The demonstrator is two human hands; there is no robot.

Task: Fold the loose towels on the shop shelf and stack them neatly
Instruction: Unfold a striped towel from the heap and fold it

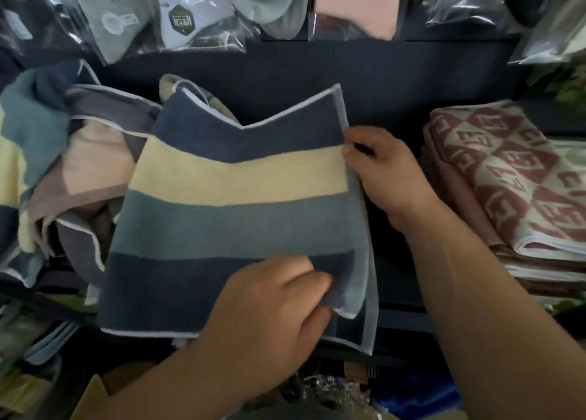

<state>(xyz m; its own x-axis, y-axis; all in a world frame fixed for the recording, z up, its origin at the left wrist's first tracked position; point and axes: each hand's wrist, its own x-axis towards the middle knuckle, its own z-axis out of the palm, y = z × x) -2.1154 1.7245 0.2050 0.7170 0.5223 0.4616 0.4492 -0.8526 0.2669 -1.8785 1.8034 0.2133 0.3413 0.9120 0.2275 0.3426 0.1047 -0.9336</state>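
While both hands grip it, the striped towel (234, 197) lies across the middle of the dark shelf (396, 80), its navy, yellow and teal bands running side to side and its near edge reaching the shelf's front edge. The left hand (269, 318) sits at the towel's near right corner, with the fingers (314, 280) curled and pinching a fold of the navy band. The right hand (390, 172) holds the towel's right edge farther back, thumb and fingers clamped on the hem. Toward the shelf's left end lies a heap of loose towels (63, 153). At the right end sits a folded stack of red-and-cream patterned towels (507, 178). Bagged goods (187, 14) hang along the back.
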